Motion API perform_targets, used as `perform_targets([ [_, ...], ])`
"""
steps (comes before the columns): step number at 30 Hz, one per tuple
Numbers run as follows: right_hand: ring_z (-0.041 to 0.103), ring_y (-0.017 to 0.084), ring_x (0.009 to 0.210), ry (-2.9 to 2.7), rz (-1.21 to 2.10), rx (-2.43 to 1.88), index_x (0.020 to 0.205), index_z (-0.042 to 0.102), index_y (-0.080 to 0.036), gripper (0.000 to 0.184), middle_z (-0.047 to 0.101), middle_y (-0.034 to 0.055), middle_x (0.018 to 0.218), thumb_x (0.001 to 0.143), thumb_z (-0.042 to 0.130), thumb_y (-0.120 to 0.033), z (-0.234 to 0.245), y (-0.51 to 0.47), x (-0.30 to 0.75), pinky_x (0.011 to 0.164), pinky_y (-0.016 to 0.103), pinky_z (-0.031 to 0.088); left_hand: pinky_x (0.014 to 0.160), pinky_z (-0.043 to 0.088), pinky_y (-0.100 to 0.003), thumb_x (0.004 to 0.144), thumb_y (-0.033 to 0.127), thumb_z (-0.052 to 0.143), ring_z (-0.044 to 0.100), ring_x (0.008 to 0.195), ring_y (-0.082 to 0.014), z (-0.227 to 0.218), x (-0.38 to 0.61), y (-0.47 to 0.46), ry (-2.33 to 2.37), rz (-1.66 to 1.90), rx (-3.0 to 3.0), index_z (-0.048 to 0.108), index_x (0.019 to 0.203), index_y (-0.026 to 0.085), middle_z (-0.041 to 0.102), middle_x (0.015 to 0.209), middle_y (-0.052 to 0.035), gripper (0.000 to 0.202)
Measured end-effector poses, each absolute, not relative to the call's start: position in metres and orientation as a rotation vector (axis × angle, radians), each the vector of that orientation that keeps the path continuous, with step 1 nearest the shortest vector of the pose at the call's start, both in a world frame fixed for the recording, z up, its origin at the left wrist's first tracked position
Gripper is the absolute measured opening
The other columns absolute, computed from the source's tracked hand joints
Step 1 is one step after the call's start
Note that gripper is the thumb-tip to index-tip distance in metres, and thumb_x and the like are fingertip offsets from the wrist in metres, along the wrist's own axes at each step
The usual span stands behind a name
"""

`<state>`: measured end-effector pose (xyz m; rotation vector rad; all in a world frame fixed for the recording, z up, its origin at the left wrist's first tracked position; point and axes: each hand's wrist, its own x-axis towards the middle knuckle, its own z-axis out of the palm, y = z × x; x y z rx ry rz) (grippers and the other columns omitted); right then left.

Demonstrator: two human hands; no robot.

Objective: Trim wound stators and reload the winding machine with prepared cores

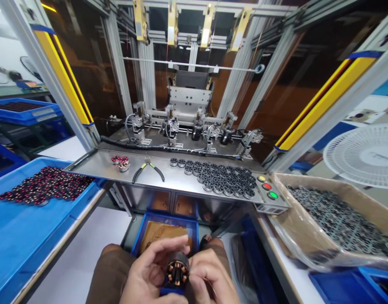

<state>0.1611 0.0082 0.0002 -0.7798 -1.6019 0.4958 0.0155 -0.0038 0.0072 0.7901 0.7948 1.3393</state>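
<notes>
Low in the view, over my lap, both hands close around a small black wound stator (pixel 177 271) with copper coils showing at its end. My left hand (pixel 149 270) cups it from the left, thumb and forefinger curled over its top. My right hand (pixel 209 274) grips it from the right with bent fingers. On the steel shelf (pixel 177 179) ahead lie a cluster of unwound black stators (pixel 219 177), three wound ones (pixel 120 162) and pliers (pixel 147 170) with black handles.
A blue tray (pixel 29 228) at left holds several wound stators (pixel 44 185). A cardboard box (pixel 310 236) at right is full of black cores. Yellow, red and green buttons (pixel 267 186) sit at the shelf's right end. Behind stands a winding machine (pixel 189 122). A blue bin (pixel 165 232) lies below.
</notes>
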Motion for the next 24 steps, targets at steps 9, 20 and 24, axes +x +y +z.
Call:
perform_targets([
  [9, 0.059, 0.014, 0.060, -1.704, 0.466, -0.771, 0.081, 0.058, -0.019, 0.017, 0.059, 0.0034, 0.068, 0.096, 0.050, -0.024, 0.004, 0.014, 0.162, 0.053, 0.025, 0.049, 0.060, 0.045, -0.022, 0.080, 0.050, 0.068, 0.061, 0.064, -0.0122, -0.009, -0.006, 0.009, 0.497, 0.939, 0.951, 0.059, 0.114, 0.020, 0.065, 0.074, -0.0024, 0.046],
  [20, 0.057, 0.013, 0.061, -1.724, 0.507, -0.866, 0.081, 0.058, -0.019, 0.012, 0.058, 0.0011, 0.068, 0.090, 0.053, -0.012, 0.014, 0.011, 0.170, 0.054, 0.022, 0.046, 0.077, 0.052, -0.031, 0.077, 0.042, 0.074, 0.065, 0.096, -0.0206, -0.008, -0.008, 0.006, 0.300, 1.121, 0.914, 0.069, 0.106, 0.028, 0.059, 0.119, -0.0066, 0.032],
  [24, 0.057, 0.013, 0.060, -1.735, 0.564, -0.837, 0.079, 0.058, -0.019, 0.016, 0.059, 0.0016, 0.067, 0.093, 0.052, -0.019, 0.018, 0.012, 0.171, 0.054, 0.023, 0.047, 0.095, 0.045, -0.037, 0.071, 0.036, 0.081, 0.062, 0.113, -0.0250, -0.007, -0.005, 0.004, 0.351, 1.261, 0.842, 0.063, 0.082, 0.025, 0.072, 0.099, -0.0046, 0.024],
])
